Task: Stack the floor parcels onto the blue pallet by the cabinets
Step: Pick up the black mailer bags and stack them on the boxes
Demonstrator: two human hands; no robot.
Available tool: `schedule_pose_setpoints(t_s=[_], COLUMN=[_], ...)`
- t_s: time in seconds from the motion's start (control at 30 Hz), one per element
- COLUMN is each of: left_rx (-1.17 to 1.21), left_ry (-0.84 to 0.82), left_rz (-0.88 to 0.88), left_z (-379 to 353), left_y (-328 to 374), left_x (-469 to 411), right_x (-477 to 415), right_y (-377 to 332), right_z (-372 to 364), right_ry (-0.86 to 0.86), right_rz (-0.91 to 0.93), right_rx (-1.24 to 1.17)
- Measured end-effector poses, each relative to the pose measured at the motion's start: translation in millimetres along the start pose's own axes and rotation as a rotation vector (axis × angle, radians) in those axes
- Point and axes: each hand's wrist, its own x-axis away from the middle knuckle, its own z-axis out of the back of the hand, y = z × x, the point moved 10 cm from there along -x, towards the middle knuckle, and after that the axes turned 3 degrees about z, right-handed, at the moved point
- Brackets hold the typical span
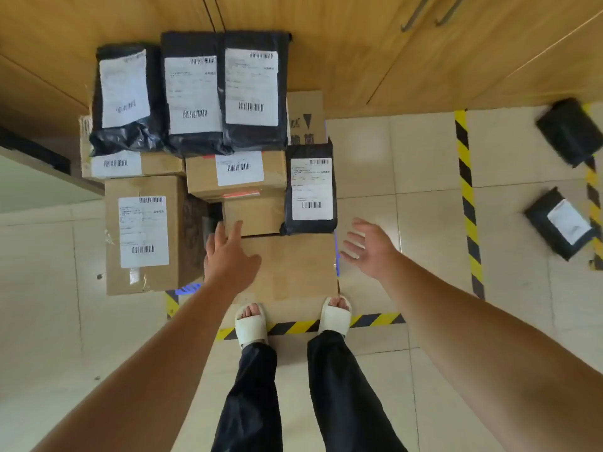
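1. Parcels not yet stacked: one plain black plastic mailer bag (569, 135) and one white-labelled black plastic mailer bag (559, 223) lie on the floor tiles at far right. Both are beyond the yellow-and-black hazard tape strip (466, 197) and well apart from both hands.
2. Left hand (228, 256): fingers straight and spread over the far-left corner of the plain brown cardboard box (293, 269). It grasps nothing, and contact with the box appears likely but cannot be confirmed.
3. Right hand (368, 247): released and empty, just beside that box's right edge.
4. Hazard: the labelled black film pouch (310, 190) sits at the stack's right edge. A knock from the right hand could slide it off the blue pallet (187, 288).
5. Hazard: stack heights are uneven. Parcels added on slick bags near the wooden cabinets (359, 44) may slip.
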Motion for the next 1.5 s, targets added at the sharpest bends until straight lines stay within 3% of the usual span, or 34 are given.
schedule_pose_setpoints(t_s=[0.1, 0.2, 0.3, 0.37, 0.57, 0.8, 1.1, 1.37, 1.5], left_rx=[0.106, 0.437, 0.691, 0.73, 0.594, 0.448, 0.286, 0.2, 0.124], left_ry=[-0.123, -0.259, -0.366, -0.411, -0.512, -0.528, -0.583, -0.62, -0.66], left_rz=[0.054, 0.15, 0.188, 0.16, -0.058, -0.3, -0.294, -0.222, -0.251], left_z=[-15, -23, -33, -36, -56, -92, -165, -236, -270], left_y=[5, 27, 66, 101, 224, 359, 471, 648, 739], left_x=[68, 139, 200, 239, 330, 379, 386, 362, 369], right_x=[78, 153, 212, 255, 359, 407, 368, 318, 301], right_y=[16, 29, 29, 21, -30, -39, -70, -137, -182], right_z=[39, 84, 137, 170, 287, 419, 523, 654, 724], right_ry=[-0.009, -0.01, 0.009, -0.001, 0.134, 0.353, 0.409, 0.46, 0.52], right_rz=[-0.079, -0.114, -0.084, -0.06, 0.21, 0.414, 0.382, 0.189, 0.188], right_rx=[0.012, 0.072, 0.018, -0.061, -0.297, -0.465, -0.665, -0.723, -0.757])
